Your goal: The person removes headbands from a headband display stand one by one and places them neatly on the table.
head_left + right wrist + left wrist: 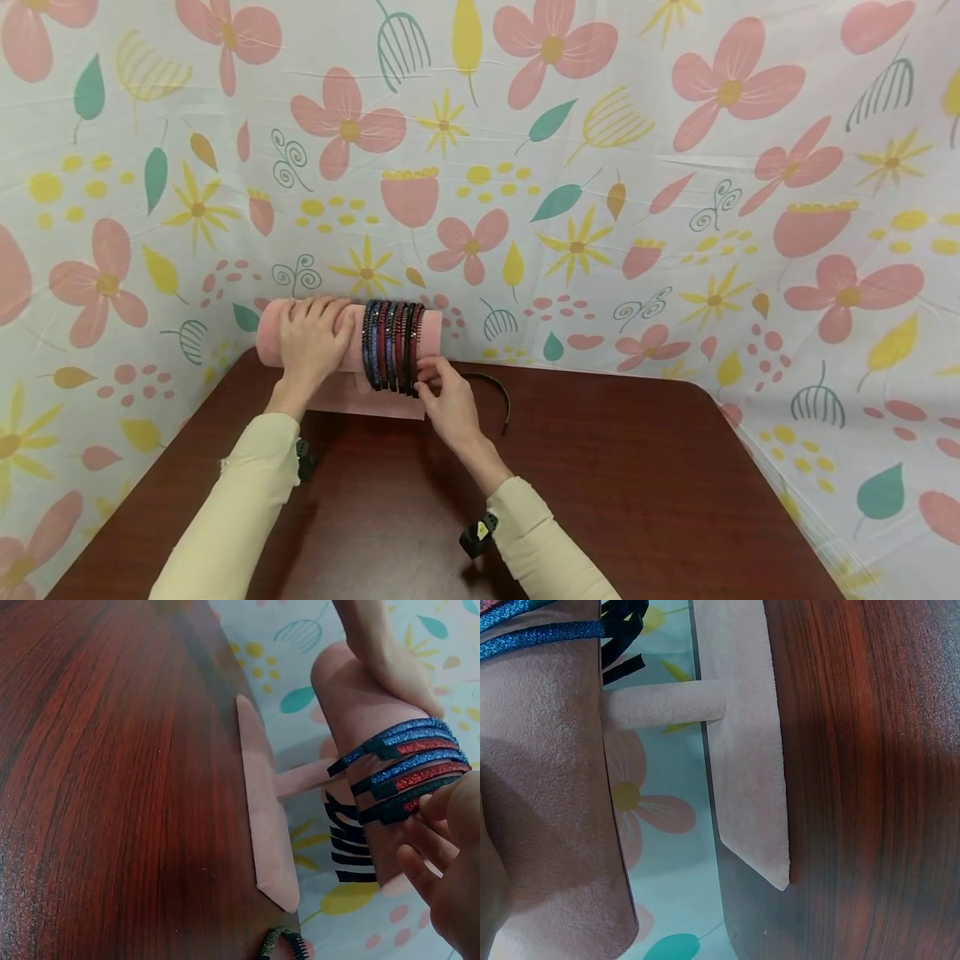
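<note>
The left hand (311,337) grips the roll (555,739) near its nine o'clock end, fingers curved over the top. At three o'clock, the right hand (450,404) pinches the outermost red band (411,805) near its black-tipped end. Glittery blue, red and dark bands (392,346) arch side by side around the roll's right half, tips hanging toward six o'clock. The roll — pink, plush, cylindrical — sits at the table's eleven o'clock side, its long axis running nine to three. A round post (664,705) joins it to a flat, fuzzy base (754,787). The right hand lies between it and a loose toothed band (507,400), curved on the glossy wood-grain table (637,483). Flowered cloth (480,292) hangs at twelve o'clock.
</note>
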`<act>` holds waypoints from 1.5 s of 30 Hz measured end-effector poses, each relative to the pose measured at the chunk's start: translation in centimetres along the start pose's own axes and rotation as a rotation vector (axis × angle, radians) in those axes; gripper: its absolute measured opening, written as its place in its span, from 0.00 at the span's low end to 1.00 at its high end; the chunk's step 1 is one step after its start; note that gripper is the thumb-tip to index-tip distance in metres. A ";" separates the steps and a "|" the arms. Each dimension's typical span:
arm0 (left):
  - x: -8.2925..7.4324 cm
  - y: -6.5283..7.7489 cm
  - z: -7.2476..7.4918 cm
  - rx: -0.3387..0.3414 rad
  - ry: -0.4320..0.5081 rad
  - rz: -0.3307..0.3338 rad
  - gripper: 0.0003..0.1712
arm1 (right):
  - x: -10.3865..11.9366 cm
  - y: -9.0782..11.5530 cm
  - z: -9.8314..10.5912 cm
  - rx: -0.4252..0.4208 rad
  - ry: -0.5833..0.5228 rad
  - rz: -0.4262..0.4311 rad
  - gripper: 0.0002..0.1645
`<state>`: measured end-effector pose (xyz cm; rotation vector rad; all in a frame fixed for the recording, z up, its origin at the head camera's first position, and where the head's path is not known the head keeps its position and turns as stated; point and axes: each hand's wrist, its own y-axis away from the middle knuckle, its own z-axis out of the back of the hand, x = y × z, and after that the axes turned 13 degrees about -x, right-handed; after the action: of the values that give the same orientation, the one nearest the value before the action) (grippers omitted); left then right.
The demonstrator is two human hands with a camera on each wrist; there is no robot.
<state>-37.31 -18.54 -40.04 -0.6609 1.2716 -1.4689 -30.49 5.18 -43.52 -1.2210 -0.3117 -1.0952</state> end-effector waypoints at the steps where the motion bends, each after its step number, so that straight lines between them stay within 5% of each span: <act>1: 0.0 0.0 0.0 0.000 0.000 0.000 0.22 | 0.0 0.0 0.0 -0.004 0.001 0.005 0.17; 15: 0.1 -0.1 -0.1 -0.008 0.002 -0.009 0.23 | -0.1 -0.3 0.6 -0.057 0.035 0.158 0.26; 45: -0.1 -0.1 0.1 -0.014 0.009 -0.015 0.23 | -2.8 -0.3 4.7 -0.131 0.071 0.172 0.25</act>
<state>-37.21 -18.49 -39.88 -0.6756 1.2875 -1.4779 -30.49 10.67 -43.54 -1.2961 -0.0790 -1.0193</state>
